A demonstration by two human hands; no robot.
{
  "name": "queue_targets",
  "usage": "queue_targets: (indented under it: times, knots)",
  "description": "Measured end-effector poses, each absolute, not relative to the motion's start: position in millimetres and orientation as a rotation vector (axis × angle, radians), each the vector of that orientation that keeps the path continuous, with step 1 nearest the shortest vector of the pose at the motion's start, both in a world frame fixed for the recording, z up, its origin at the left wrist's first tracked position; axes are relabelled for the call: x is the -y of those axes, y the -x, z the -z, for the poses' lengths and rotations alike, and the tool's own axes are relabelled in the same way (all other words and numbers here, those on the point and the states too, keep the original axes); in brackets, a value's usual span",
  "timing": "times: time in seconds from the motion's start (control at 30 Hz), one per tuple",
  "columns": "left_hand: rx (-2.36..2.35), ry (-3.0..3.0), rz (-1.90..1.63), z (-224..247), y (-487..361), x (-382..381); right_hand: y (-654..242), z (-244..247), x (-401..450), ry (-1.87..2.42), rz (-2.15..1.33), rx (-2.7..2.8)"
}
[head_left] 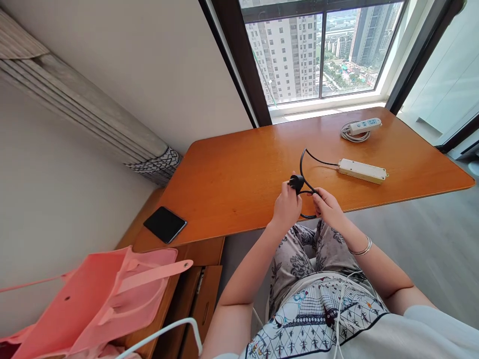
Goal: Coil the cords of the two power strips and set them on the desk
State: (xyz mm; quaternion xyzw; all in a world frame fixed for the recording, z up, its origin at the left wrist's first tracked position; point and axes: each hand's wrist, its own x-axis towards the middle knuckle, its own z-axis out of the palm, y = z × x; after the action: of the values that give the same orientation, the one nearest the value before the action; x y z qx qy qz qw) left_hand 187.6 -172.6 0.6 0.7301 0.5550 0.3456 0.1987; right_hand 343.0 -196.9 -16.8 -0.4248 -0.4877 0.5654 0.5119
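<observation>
Shirt (309, 319) foremost, surface (232, 184) ahead.
Left hand (288, 205) grips plug (297, 183); right hand (330, 207) pinches black cord (301, 162). Cream strip (362, 171) lies on surface, ahead-right of both hands, long axis roughly crosswise, right hand nearer.

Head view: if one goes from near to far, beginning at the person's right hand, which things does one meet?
Right hand → black-corded power strip → coiled-cord power strip → window.

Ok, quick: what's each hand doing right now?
Left hand: closed, holding the black plug.
Right hand: closed, pinching the black cord.
</observation>
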Motion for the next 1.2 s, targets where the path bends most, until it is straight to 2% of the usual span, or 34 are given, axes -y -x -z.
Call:
queue_targets:
  times: [0.17,0.37,0.57,0.8,0.97,1.2]
  knots:
    - [-1.440,-2.354,-1.057,-1.5,-185.6,170.0,-345.5,10.7,200.7,1.120,-1.240,1.365]
    - [-1.365,-2.541,-0.960,-8.7,-180.9,162.3,-354.5,-1.2,203.4,1.138,-1.109,1.437]
    - [-1.377,-2.112,-0.952,-17.7,-180.3,164.9,-357.1,-10.8,200.1,1.102,-1.034,1.366]
    - [-0.937,-1.434,-1.024,-30.3,-184.2,170.6,-355.0,-17.0,183.2,0.943,-1.177,1.284]
    - [-0.799,-0.919,-1.068,-36.2,-186.4,170.0,-349.6,-14.0,170.6,0.923,-1.154,1.276]
    - [-0.674,-0.686,-1.046,-49.9,-182.7,175.8,-350.8,8.0,162.6,0.955,-1.265,1.406]
